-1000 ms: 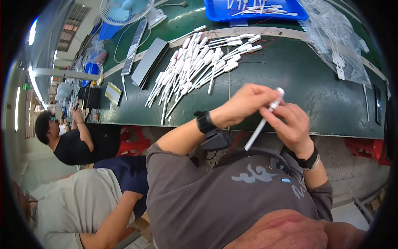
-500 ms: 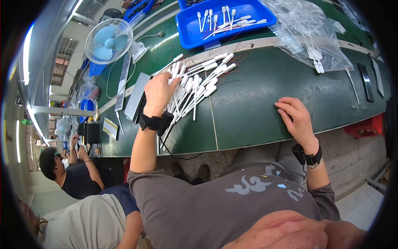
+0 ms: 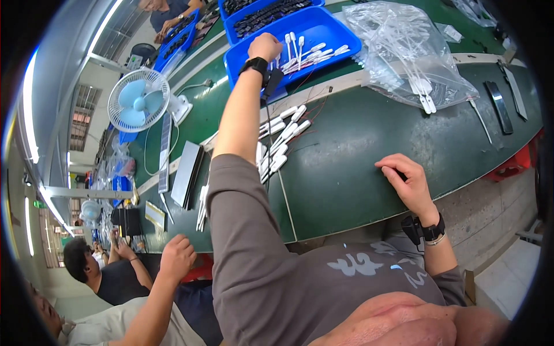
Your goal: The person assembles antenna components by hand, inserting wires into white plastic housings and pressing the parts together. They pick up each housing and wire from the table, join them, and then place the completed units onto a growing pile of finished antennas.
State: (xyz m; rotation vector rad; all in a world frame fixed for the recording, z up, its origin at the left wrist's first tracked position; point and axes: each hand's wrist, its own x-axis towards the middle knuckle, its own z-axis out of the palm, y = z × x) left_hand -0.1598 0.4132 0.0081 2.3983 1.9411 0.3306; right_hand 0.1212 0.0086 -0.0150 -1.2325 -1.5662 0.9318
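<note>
My left hand (image 3: 265, 47) reaches over the left part of a blue tray (image 3: 235, 60), its fingers curled in and partly hidden. What it holds, if anything, I cannot make out. Several white paddle-shaped pieces with thin stems and red wires (image 3: 314, 57) lie in the tray, a few of them standing up. A pile of the same white pieces (image 3: 283, 137) is on the green table, partly covered by my left forearm. My right hand (image 3: 407, 183) hovers near the table's front edge, fingers loosely bent, with nothing seen in it.
A clear plastic bag of white pieces (image 3: 398, 52) lies right of the tray. Farther right are a thin white stick (image 3: 481, 121) and a black bar (image 3: 498, 108). A fan (image 3: 138, 101) and a grey flat box (image 3: 186, 173) stand left. A co-worker's hand (image 3: 178, 258) is near the left edge.
My left hand has moved from the white pile forward to the blue tray. Fewer pieces show on the table. My right hand stays nearly in place. A co-worker's arm has come up at left.
</note>
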